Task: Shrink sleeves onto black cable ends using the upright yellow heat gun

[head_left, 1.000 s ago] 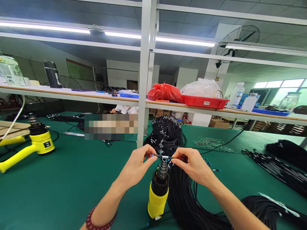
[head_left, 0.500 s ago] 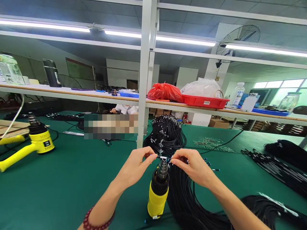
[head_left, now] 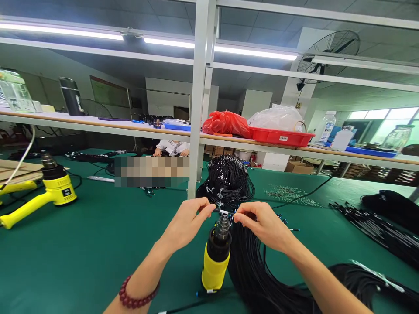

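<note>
Between my two hands a thin black cable with a white sleeve (head_left: 224, 212) is stretched level, just above the nozzle of a yellow heat gun (head_left: 215, 266). The heat gun stands upright on the green table, nozzle up. My left hand (head_left: 191, 220) pinches the cable at the left of the sleeve, thumb against forefinger. On the other side my right hand (head_left: 262, 224) pinches it too, its fingertips partly hiding the cable end. A long bundle of black cables (head_left: 252, 266) curves over the table beside the heat gun, passing under my right forearm.
Coiled black cables (head_left: 229, 179) lie behind the hands, near the white shelf post (head_left: 199, 96). Another yellow heat gun (head_left: 59, 187) rests at left. More cable bundles (head_left: 369, 231) and scattered wire ties (head_left: 291, 195) lie right. A person (head_left: 172, 148) sits across the table.
Both hands keep their pinch on the cable above the nozzle. The white sleeve has shifted very slightly. The person across the table has moved their hands.
</note>
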`<state>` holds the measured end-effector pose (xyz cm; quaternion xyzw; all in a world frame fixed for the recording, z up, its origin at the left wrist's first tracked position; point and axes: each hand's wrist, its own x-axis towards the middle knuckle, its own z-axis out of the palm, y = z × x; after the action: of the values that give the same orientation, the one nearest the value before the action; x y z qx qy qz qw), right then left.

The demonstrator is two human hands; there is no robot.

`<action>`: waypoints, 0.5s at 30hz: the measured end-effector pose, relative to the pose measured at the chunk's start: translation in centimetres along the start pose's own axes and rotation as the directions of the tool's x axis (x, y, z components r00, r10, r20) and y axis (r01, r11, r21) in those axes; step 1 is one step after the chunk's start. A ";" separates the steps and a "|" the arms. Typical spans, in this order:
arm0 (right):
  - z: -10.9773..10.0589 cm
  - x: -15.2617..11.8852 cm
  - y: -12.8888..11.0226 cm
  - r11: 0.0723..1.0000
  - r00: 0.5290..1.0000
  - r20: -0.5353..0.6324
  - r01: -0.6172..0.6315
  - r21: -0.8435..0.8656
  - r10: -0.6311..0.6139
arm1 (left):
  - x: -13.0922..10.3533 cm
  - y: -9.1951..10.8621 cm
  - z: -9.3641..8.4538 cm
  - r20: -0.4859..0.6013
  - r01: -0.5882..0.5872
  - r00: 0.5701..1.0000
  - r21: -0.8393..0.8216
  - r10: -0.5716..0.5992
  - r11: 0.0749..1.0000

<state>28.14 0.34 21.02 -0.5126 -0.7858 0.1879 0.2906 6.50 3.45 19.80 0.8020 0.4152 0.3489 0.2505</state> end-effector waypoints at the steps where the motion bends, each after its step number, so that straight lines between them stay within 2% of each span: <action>1: 0.1 0.1 0.0 1.000 1.000 -0.017 0.004 0.018 -0.004 | 0.0 0.1 0.0 -0.009 -0.011 1.000 -0.010 0.011 1.000; 5: 0.4 0.2 0.3 0.997 0.998 -0.068 -0.008 0.075 0.013 | -0.2 0.4 -0.1 -0.053 -0.018 0.998 -0.062 0.015 0.998; 8: 0.0 0.0 1.1 0.991 0.991 -0.106 -0.070 0.111 0.081 | -0.7 -0.8 -0.1 -0.066 0.036 0.997 -0.112 -0.043 0.993; 10: -0.4 -0.2 2.1 0.983 0.983 -0.137 -0.100 0.155 0.122 | -1.6 -2.7 0.2 -0.022 0.096 0.995 -0.098 -0.098 0.991; 12: -0.7 -0.3 3.6 0.974 0.973 -0.172 -0.118 0.194 0.152 | -2.9 -5.4 1.2 0.073 0.156 0.986 -0.062 -0.151 0.986; 15: -0.9 -0.2 6.4 0.950 0.950 -0.203 -0.182 0.252 0.236 | -5.7 -9.7 4.2 0.270 0.245 0.934 -0.001 -0.236 0.970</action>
<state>33.25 2.79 17.82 -0.5743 -0.6605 0.2469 0.4158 2.62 3.35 8.47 0.7805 0.4664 0.2111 0.3588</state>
